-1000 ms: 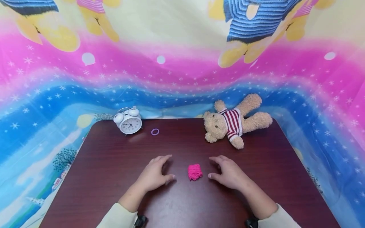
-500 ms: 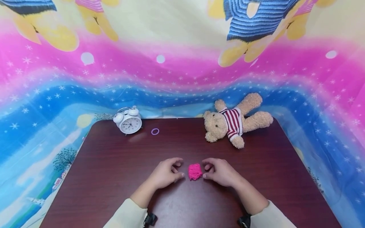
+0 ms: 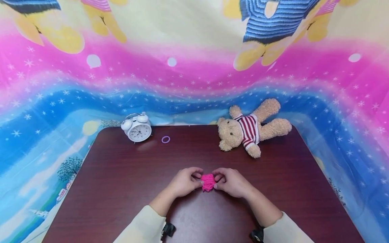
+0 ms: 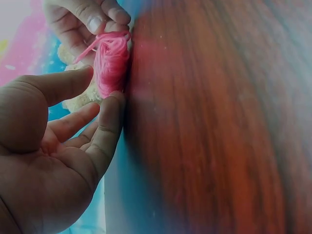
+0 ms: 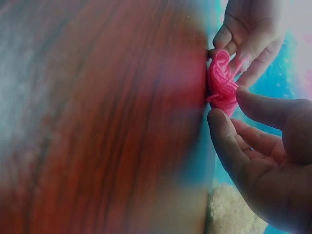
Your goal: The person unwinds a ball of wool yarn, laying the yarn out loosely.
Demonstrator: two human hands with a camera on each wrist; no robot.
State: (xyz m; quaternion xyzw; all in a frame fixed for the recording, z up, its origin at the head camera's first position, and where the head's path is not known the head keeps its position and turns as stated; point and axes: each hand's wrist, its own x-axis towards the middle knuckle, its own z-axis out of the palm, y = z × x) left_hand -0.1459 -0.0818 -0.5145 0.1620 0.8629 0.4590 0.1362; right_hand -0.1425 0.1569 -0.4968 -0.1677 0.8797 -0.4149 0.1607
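A small bundle of pink yarn (image 3: 208,182) lies on the brown table between both hands. At its left edge is my left hand (image 3: 184,182); in the left wrist view that hand's (image 4: 53,141) index fingertip touches the yarn (image 4: 111,66), while the thumb tip stands slightly apart from it. My right hand (image 3: 234,183) is at the right edge. The right wrist view has this hand (image 5: 273,151) with thumb and index fingertips against the yarn (image 5: 223,83), pinching its end. A loose strand sticks out from the bundle.
A white alarm clock (image 3: 138,130) stands at the table's back left, with a purple ring (image 3: 165,139) beside it. A teddy bear in a striped shirt (image 3: 250,130) lies at the back right. Patterned cloth (image 3: 188,81) hangs behind the brown table (image 3: 121,175).
Both hands have moved inward to the yarn from either side, the left one further over the last half second. Their fingers have drawn closer together. The yarn has hardly moved.
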